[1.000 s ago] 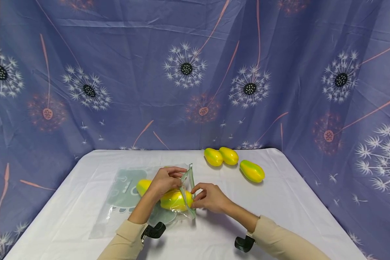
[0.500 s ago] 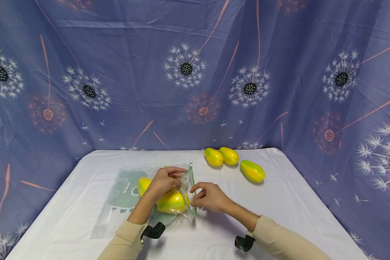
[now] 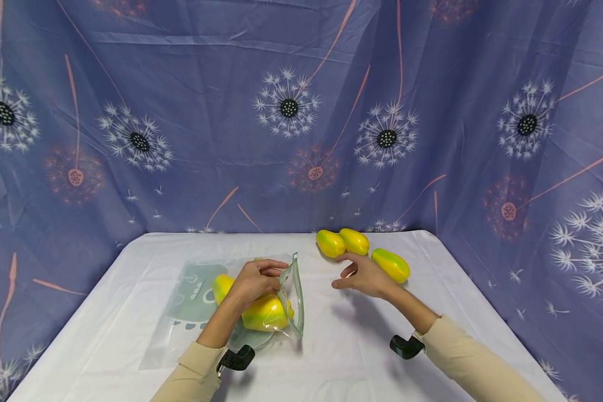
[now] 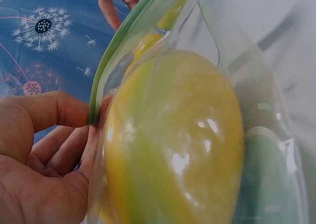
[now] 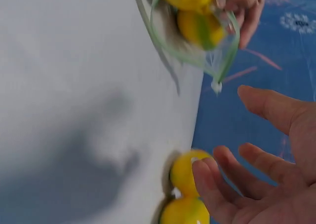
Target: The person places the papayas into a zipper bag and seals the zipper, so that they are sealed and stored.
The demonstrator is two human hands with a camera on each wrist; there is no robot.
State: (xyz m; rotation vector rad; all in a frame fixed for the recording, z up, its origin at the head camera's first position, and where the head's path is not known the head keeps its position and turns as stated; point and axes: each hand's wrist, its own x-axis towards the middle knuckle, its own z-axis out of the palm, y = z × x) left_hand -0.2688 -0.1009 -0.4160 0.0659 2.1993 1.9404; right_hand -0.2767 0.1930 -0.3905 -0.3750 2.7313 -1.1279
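Note:
My left hand [image 3: 255,282] pinches the green-edged mouth of a clear zip bag [image 3: 193,290], and the mouth stands open toward the right. Inside the bag lie yellow-green papayas: a nearer papaya [image 3: 267,314] by the mouth, and another papaya [image 3: 221,287] deeper in, partly behind my wrist. The left wrist view has one papaya [image 4: 177,145] close up through the plastic. My right hand [image 3: 365,276] hovers right of the bag, fingers spread and holding nothing. Just beyond it sit a left papaya [image 3: 329,243], a middle papaya [image 3: 354,241] and a right papaya [image 3: 392,265].
A white cloth [image 3: 352,357] covers the table. Blue dandelion-print curtain [image 3: 301,139] hangs behind it and along both sides. Each wrist carries a black camera mount, such as the right mount [image 3: 407,347].
My right hand has left the bag's mouth and moved right and away from me, toward the loose papayas. The nearer papaya slid slightly deeper into the bag. My left hand stayed put.

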